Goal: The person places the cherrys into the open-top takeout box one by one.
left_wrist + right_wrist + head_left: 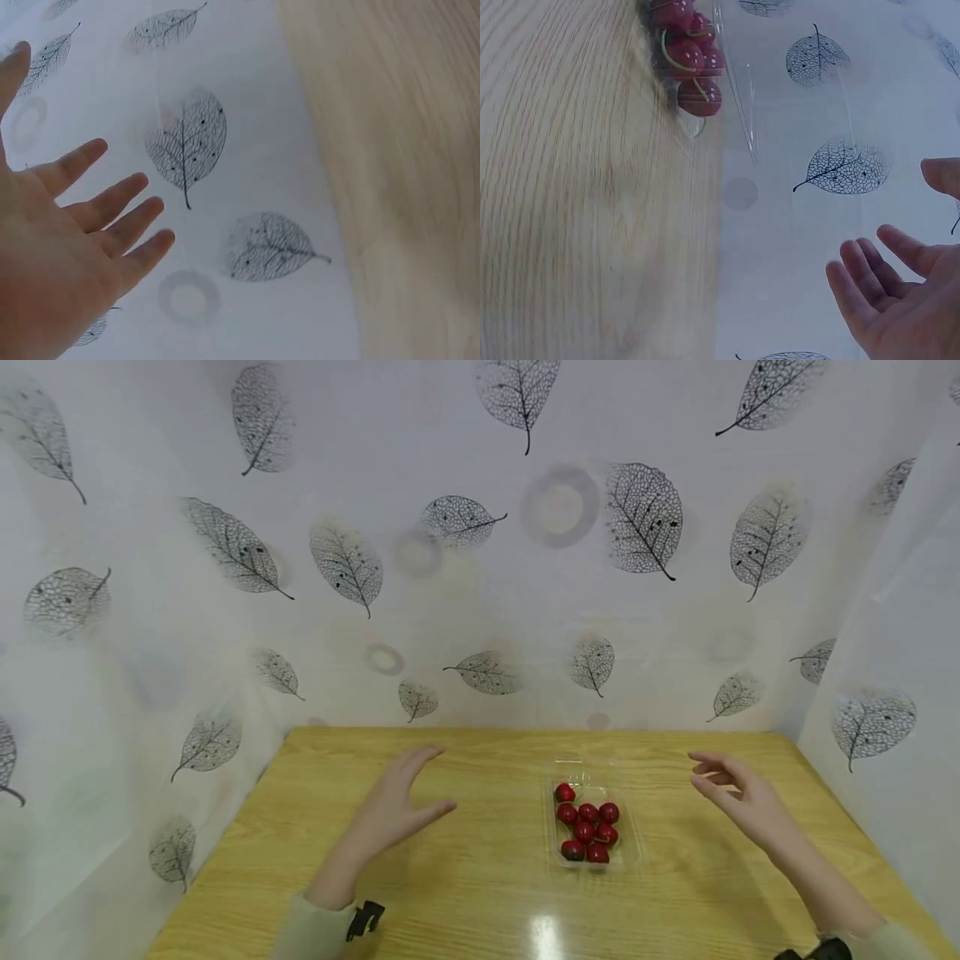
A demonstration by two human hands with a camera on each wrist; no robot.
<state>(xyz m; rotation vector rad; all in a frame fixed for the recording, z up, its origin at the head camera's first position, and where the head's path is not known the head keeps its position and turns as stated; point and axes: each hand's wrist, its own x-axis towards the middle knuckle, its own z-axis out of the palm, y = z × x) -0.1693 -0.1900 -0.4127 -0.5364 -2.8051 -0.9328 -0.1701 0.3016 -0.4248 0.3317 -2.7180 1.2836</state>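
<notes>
Several dark red cherries (584, 832), some with green stems, lie in a clear plastic box (633, 847) right of the table's middle. The right wrist view also shows the cherries (684, 58) inside the see-through box. My left hand (393, 814) hovers left of the box, thumb spread from the fingers, holding nothing. In the left wrist view that hand (67, 247) has its fingers apart. To the right of the box, my right hand (742, 797) is held above the table with fingers loosely bent and nothing in it. Neither hand touches the box.
The wooden table (465, 910) runs back to a whitish curtain (480, 602) printed with dark leaves, which also hangs along both sides. A black strap (365, 920) sits at the left sleeve cuff, and another black piece (828, 948) at the right.
</notes>
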